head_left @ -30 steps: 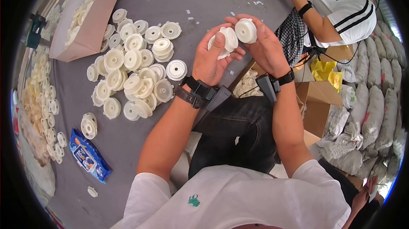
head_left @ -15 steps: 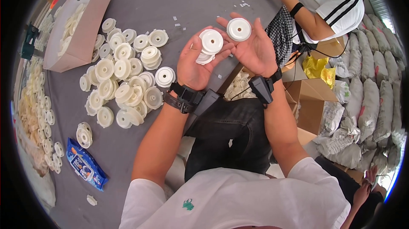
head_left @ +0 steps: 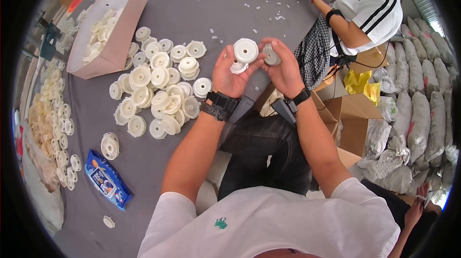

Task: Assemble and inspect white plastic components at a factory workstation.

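My left hand [head_left: 229, 76], palm up, holds a round white plastic disc [head_left: 245, 50] with a small hole in its middle. Under that disc, a second white disc with a notched rim [head_left: 238, 67] pokes out against the fingers. My right hand [head_left: 286, 69] grips another white disc [head_left: 272, 55] between thumb and fingers, its face tilted toward the left hand. The fingertips of both hands meet or nearly meet. A loose pile of similar discs [head_left: 160, 79] lies on the grey table [head_left: 158, 171] left of my hands.
A pale box [head_left: 108, 57] of white parts stands far left, with rows of white rings [head_left: 62, 140] beside it. A blue wipes packet [head_left: 106, 179] lies near left. At right are open cardboard boxes [head_left: 353, 114], stacked sacks [head_left: 418, 114] and a co-worker [head_left: 353, 22] handling discs.
My right hand has turned from an open palm with a disc lying on it to a grip, tilting that disc. The view has shifted slightly; my left hand still holds its discs.
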The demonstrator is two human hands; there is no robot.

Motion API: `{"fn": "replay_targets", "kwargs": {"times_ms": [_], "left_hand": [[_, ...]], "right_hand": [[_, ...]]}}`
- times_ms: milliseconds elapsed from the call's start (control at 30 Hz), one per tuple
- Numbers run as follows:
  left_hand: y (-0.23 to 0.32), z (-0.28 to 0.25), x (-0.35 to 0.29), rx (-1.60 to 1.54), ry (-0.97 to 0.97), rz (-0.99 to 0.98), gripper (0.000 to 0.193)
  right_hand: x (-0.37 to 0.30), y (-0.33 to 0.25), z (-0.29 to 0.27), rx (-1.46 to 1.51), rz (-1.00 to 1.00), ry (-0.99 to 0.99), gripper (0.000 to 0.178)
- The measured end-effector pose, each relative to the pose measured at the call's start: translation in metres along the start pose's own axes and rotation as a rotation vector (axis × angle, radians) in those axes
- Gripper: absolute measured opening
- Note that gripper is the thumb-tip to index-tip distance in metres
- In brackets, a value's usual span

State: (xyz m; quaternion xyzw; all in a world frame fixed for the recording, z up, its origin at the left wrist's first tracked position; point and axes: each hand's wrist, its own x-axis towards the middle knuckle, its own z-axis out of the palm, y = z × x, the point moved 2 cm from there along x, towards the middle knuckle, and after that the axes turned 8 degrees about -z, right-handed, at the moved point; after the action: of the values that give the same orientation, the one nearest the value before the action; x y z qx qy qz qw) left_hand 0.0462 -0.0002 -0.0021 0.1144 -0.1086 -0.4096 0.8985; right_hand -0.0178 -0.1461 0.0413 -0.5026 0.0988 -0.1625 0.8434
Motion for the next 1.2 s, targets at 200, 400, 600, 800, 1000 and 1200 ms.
{"fn": "replay_targets", "kwargs": {"times_ms": [200, 400, 600, 800, 1000, 1200], "left_hand": [[-0.002, 0.001, 0.005, 0.205, 0.098, 0.092, 0.036], [-0.024, -0.01, -0.01, 0.696, 0.336, 0.204, 0.031], [-0.044, 0.004, -0.013, 0.733, 0.199, 0.151, 0.03], [-0.045, 0.005, -0.008, 1.156, 0.112, 0.414, 0.043], [-0.049, 0.025, -0.01, 0.922, 0.02, 0.065, 0.062], [-0.046, 0.014, -0.009, 0.762, -0.104, 0.052, 0.076]], "right_hand": [[-0.02, 0.003, 0.022, -0.263, -0.079, 0.067, 0.022], [-0.053, 0.029, 0.024, 0.032, -0.006, 0.156, 0.04], [-0.068, 0.024, 0.043, -0.067, -0.106, 0.183, 0.055], [-0.066, 0.012, 0.035, -0.015, -0.022, 0.219, 0.06], [-0.063, 0.002, 0.015, 0.0, -0.082, 0.212, 0.063], [-0.068, -0.002, 0.017, -0.126, -0.166, 0.246, 0.064]]}}
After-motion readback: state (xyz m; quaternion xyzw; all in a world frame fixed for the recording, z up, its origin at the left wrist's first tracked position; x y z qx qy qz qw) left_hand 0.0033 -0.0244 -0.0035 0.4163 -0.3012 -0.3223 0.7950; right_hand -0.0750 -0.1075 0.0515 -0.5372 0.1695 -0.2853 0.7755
